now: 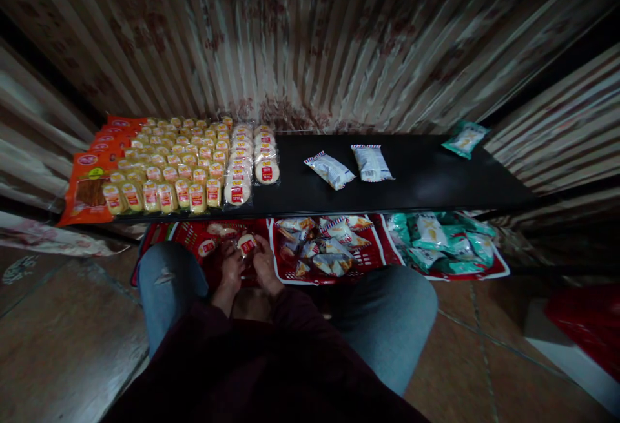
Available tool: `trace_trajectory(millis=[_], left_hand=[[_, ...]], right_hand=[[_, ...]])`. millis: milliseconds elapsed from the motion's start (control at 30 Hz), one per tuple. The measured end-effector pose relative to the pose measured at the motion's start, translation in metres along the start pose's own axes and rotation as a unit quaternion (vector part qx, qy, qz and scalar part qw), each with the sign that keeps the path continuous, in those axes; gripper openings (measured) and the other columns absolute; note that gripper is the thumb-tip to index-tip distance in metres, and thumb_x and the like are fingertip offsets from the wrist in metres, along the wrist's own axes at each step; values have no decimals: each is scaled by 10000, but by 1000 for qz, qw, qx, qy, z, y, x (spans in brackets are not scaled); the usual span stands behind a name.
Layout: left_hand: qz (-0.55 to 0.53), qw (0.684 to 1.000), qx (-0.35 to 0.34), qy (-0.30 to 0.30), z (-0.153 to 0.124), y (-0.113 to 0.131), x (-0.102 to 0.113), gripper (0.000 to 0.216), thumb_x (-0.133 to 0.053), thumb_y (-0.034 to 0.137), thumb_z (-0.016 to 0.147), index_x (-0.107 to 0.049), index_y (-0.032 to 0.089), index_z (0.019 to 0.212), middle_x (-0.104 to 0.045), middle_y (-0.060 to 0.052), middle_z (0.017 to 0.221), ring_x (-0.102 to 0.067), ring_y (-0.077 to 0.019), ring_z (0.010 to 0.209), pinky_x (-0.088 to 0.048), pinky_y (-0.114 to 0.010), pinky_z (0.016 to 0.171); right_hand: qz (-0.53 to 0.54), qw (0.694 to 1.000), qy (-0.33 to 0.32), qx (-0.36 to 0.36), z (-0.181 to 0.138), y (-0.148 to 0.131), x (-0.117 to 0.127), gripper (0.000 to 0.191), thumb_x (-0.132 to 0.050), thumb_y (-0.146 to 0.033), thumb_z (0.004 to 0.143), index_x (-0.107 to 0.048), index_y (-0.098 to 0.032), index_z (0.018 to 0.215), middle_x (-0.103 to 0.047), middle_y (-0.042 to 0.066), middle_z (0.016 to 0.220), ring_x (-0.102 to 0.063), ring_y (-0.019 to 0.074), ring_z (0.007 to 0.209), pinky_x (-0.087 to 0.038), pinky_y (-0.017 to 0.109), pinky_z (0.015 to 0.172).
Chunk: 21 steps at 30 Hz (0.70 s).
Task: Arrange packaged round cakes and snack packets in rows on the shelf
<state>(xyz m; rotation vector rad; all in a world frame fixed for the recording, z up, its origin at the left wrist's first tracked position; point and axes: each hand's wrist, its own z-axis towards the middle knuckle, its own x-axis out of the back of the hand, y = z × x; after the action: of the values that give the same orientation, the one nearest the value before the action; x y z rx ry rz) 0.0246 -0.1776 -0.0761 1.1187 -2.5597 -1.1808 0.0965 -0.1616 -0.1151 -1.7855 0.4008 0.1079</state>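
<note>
Red plastic makes up the left basket [190, 237], which sits below the front edge of a black shelf [310, 205]. In the head view both hands are over this basket. The left hand [231, 267] and the right hand [264, 260] grip one wrapped round cake [247, 244] between them, fingers closed on opposite sides of it, its red label showing. Dim light hides exactly where the left fingers lie. More loose cakes [207, 247] are in the basket, left of the hands.

Just right stands the middle basket [317, 281], filled with white-and-orange packets [333, 265], then the right basket [504, 270], heaped with green bags [430, 232].

On the shelf, from left, come overlapping orange packs [87, 184], tight rows of small yellow cakes [167, 197], and two columns of round cakes [237, 192], the right column ending farther back. Two striped-edge packets [372, 163] lie apart near the middle; one green bag [465, 139] lies at the far right end. Behind hangs a pleated curtain [300, 42].
</note>
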Motion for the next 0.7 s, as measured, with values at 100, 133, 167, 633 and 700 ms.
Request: trace_trajectory(millis=[100,133,167,633,700], left_hand=[[-13,999,-24,-45,-6,3,1,413,-609,162,640,-581,218,1049,-620,39,704,-538,-62,505,-401,-178,501],[-17,998,-29,-58,-8,4,1,446,-614,157,623,-577,215,1064,-629,33,712,-543,-64,513,-403,-178,504],[-20,997,-30,-67,-9,6,2,459,-615,147,606,-578,206,1060,-636,27,715,-544,-66,516,-404,-178,504],[-81,993,-21,-84,-31,15,-10,197,-639,200,649,-602,159,838,-655,-13,774,-599,-124,656,-479,-255,621],[-76,992,-34,-95,-34,17,-11,201,-636,243,664,-614,158,845,-660,-21,802,-604,-131,684,-477,-258,630]], right_hand=[[-26,1000,16,3,-1,-6,-2,302,-544,-268,722,-650,-206,998,-703,37,956,-640,176,899,-518,321,845],[-30,999,13,4,-1,-8,-2,311,-533,-260,723,-651,-203,1005,-703,40,964,-638,177,908,-514,323,855],[-31,999,7,5,-2,-11,-3,324,-520,-254,724,-651,-201,1015,-703,41,969,-637,177,911,-512,327,860],[-124,987,17,101,3,-39,18,283,-503,-240,747,-694,-215,955,-642,58,1181,-561,205,1135,-414,386,1022],[-135,984,23,117,5,-43,19,276,-505,-242,754,-698,-212,950,-628,63,1204,-533,203,1176,-392,382,1044]])
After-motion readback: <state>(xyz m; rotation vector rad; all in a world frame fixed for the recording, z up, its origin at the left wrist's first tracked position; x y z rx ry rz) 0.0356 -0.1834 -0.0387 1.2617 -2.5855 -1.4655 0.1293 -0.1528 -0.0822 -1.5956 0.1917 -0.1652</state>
